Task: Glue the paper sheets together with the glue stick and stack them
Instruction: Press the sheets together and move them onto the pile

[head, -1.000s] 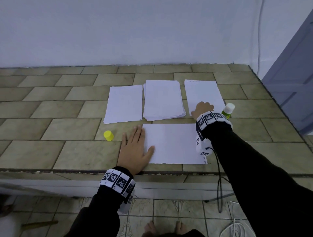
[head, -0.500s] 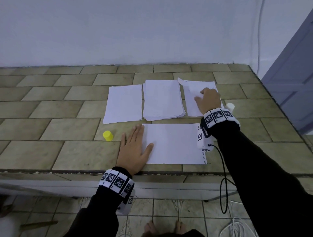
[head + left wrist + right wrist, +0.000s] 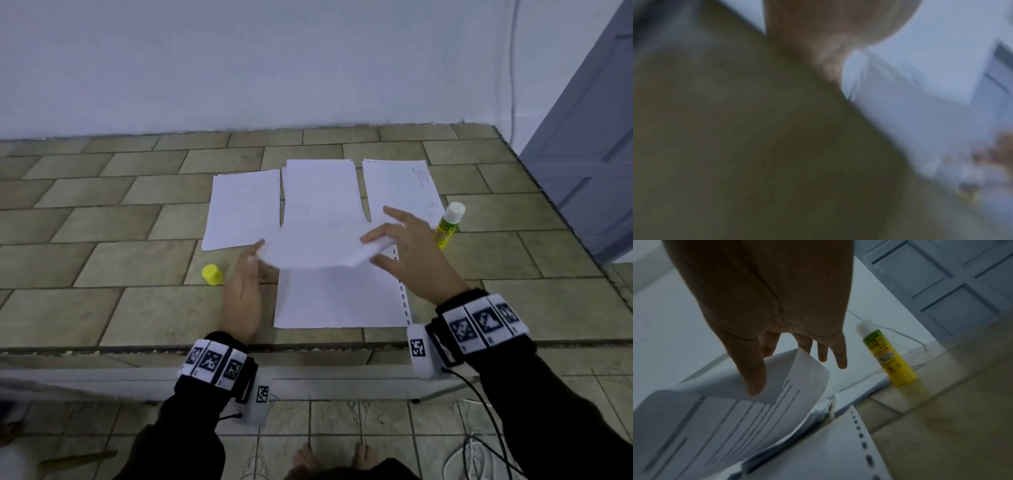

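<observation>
Yellow cap (image 3: 212, 274) left of centre on tiled counter (image 3: 85, 301); left hand (image 3: 242, 294) beside it, fingers straight, touching left edge of lifted sheet (image 3: 318, 246); right hand (image 3: 407, 253) pinching its curled right end, other fingers spread; flat sheet (image 3: 339, 301) beneath; glue stick (image 3: 449, 226) upright at right

Printed lines of text on underside of lifted sheet (image 3: 748, 421), pinched by right hand (image 3: 764, 308), too blurred to read. Label on glue stick (image 3: 888, 356), at about 3 o'clock from that sheet: green and yellow with dark marks and a red band, no word legible. Black-and-white square code tags on both wristbands (image 3: 486, 322), patterns only; faint print on far right sheet (image 3: 397, 185) at 1 o'clock, illegible.
</observation>
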Demonstrator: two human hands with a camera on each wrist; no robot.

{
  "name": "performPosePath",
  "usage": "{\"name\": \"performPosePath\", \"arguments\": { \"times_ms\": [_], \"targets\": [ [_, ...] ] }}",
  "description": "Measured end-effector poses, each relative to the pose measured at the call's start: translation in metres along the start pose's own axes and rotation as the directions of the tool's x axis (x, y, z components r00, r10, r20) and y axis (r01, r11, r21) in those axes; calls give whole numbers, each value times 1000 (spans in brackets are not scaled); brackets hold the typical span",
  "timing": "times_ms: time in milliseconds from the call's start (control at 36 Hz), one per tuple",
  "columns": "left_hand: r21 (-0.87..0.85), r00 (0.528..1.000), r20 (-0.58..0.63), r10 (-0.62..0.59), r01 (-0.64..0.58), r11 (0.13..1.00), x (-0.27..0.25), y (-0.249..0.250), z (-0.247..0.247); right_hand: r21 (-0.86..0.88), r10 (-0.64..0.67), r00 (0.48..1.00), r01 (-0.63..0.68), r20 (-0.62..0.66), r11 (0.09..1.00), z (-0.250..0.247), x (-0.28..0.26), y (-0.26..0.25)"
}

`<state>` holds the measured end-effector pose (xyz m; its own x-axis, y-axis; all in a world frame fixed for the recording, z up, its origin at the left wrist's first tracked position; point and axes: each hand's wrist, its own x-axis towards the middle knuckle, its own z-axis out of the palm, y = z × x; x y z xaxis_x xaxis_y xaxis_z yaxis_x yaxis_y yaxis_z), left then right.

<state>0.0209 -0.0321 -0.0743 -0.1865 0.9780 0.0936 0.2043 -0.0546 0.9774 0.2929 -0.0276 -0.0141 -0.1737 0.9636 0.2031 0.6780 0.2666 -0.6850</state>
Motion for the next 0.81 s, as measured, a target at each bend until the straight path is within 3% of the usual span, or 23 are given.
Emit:
{"name": "performPosePath", "arguments": {
  "times_ms": [56, 83, 139, 278, 417, 528, 667, 805],
  "targets": [
    [-112, 971, 107, -212, 223, 968, 9, 6, -2, -14, 30, 999, -29, 35, 999, 2, -9, 6],
    [-92, 955, 181, -233, 253, 963, 10, 9, -3, -12, 42, 998, -42, 45, 999, 3, -13, 7],
    [-35, 931, 294, -219, 239, 970, 9, 16, -4, -8, 51, 997, -50, 65, 999, 5, -20, 9],
    [47, 887, 407, -219, 219, 975, 5, 17, -6, 54, 149, 985, -154, 86, 987, 4, -31, 7],
    [44, 897, 412, -159, 155, 987, 0, 21, -5, 117, 285, 958, -284, 9, 952, -1, -38, 14],
    [28, 908, 393, -147, 148, 989, -2, 24, -5, 243, 429, 903, -420, 17, 874, -3, -39, 17],
    [102, 922, 365, -130, 99, 990, 4, 19, -11, 144, 371, 928, -364, -28, 920, -1, -40, 12],
    [312, 932, 359, -50, -69, 947, 6, 16, -10, -7, 339, 941, -339, -5, 941, 7, -39, 13]
  ]
}}
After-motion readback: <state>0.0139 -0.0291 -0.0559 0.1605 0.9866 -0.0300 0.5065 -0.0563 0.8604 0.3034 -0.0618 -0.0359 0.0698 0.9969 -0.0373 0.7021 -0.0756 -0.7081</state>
